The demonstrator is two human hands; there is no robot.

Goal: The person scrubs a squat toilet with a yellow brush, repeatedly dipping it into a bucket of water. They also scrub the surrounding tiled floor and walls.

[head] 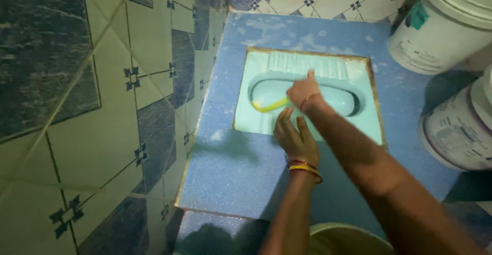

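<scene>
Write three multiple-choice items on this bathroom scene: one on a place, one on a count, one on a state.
1. Where do the white buckets stand?
A. right of the squat toilet pan
B. left of it
C. inside it

2. How many white buckets show at the right?
A. one
B. two
C. four

3. How is the right hand?
A. flat and empty
B. closed on a yellow brush
C. resting on a bucket

Answers: 1 A, both stand on the blue platform right of the squat toilet pan. 2 B, one behind, one nearer. 3 B, it grips the yellow brush in the bowl, while the left hand rests flat on the rim.
</scene>
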